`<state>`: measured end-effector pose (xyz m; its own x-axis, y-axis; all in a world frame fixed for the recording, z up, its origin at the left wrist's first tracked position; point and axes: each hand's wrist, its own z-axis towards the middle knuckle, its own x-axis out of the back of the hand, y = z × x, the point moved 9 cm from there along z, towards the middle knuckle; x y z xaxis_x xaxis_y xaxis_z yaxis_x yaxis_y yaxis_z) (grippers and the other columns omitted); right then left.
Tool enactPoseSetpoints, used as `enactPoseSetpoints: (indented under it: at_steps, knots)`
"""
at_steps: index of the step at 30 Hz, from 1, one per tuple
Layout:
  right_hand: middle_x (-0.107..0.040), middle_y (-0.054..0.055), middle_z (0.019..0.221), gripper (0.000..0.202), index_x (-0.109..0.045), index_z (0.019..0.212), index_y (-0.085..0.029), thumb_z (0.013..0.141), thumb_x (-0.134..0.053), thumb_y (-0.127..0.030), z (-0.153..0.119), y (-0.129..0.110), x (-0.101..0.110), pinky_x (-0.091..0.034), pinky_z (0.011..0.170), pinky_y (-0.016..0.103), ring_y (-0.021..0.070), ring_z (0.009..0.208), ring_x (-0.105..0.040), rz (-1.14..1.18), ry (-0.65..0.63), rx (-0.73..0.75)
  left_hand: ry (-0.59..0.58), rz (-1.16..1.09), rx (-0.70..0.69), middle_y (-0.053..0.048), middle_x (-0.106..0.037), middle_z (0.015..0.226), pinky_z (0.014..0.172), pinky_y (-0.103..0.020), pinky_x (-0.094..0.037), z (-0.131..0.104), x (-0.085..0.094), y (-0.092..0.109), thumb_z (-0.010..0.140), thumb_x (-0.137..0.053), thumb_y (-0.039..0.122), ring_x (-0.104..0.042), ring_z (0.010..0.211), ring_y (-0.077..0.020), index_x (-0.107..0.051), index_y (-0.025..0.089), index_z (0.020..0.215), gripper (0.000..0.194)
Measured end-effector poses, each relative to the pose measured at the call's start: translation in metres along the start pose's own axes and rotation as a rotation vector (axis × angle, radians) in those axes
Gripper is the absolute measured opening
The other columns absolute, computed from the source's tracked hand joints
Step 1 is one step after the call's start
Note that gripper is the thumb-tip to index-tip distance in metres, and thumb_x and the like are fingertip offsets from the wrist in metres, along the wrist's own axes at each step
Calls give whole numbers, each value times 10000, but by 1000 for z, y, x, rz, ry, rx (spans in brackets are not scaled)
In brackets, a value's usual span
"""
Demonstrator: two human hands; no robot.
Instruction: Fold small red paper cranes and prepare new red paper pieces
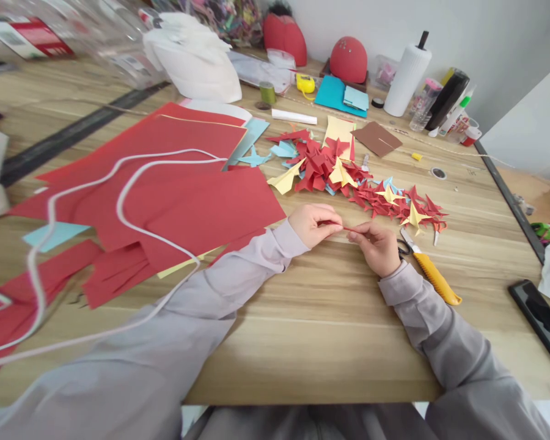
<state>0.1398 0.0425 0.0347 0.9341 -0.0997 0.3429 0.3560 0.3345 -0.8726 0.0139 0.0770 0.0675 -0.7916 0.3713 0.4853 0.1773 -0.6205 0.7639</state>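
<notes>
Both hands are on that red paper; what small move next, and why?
Probably press a crease along the red paper: the left hand and right hand hold it between them, only a thin edge showing, with folded paper pieces heaped just beyond.

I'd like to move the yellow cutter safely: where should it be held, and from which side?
Probably the middle of the yellow cutter's handle, from above and the right. It lies on the table at a slant, long and slim, its metal end pointing away from the person; the right sleeve lies close along its left side.
</notes>
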Motion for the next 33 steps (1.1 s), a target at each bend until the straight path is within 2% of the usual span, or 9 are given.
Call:
enactPoseSetpoints:
  at_steps: [6, 11, 15, 20, 27, 30, 33]
  knots:
    - [-661, 21, 621, 215, -636, 733, -167, 696, -692, -372, 1, 17, 4, -528, 580, 289, 141, 571, -619, 192, 49, -154, 76, -22, 70, 5, -561, 571, 558, -220, -422, 2, 15, -11, 749, -586, 293, -514, 542, -97, -634, 151, 657, 176]
    - [-676, 27, 702, 261, -641, 804, -173, 652, -734, -363, 0, 16, -1, -528, 635, 292, 142, 634, -629, 229, 20, -157, 54, -77, 155, -1, -584, 564, 556, -221, -428, -1, 4, -22, 724, -595, 304, -526, 546, -103, -626, 138, 649, 184]
    - [-668, 22, 667, 230, -646, 784, -180, 716, -677, -397, 0, 15, -3, -523, 616, 287, 140, 613, -621, 184, -24, -139, 35, -60, 193, 7, -581, 541, 553, -209, -425, -3, 0, -20, 716, -596, 293, -519, 530, -95, -631, 140, 653, 169]
    - [-671, 25, 665, 174, -656, 773, -189, 763, -638, -362, -1, 10, -7, -514, 610, 287, 146, 611, -623, 125, -72, -66, -44, 15, 110, -23, -640, 670, 576, -206, -425, -3, -10, -4, 733, -581, 257, -558, 605, -102, -674, 144, 723, 147]
    - [-679, 46, 700, 144, -663, 780, -175, 791, -603, -305, -2, -2, -10, -502, 613, 286, 155, 640, -623, -37, -107, 9, -76, 140, 58, -17, -636, 659, 585, -221, -402, -4, -16, -5, 756, -561, 229, -552, 618, -110, -675, 159, 689, 149]
    - [-678, 54, 699, 133, -660, 771, -167, 796, -587, -276, -1, -5, -9, -498, 617, 292, 160, 643, -622, -110, -103, 32, -89, 190, 13, -11, -630, 649, 581, -224, -393, -3, -13, -2, 766, -548, 233, -544, 607, -108, -671, 163, 685, 163]
    - [-667, 50, 673, 150, -649, 746, -168, 795, -585, -295, -1, 1, -7, -505, 603, 294, 162, 624, -620, -68, -87, -9, -57, 227, -4, -11, -629, 653, 581, -227, -392, -1, -6, 0, 769, -543, 247, -543, 606, -110, -666, 164, 686, 170]
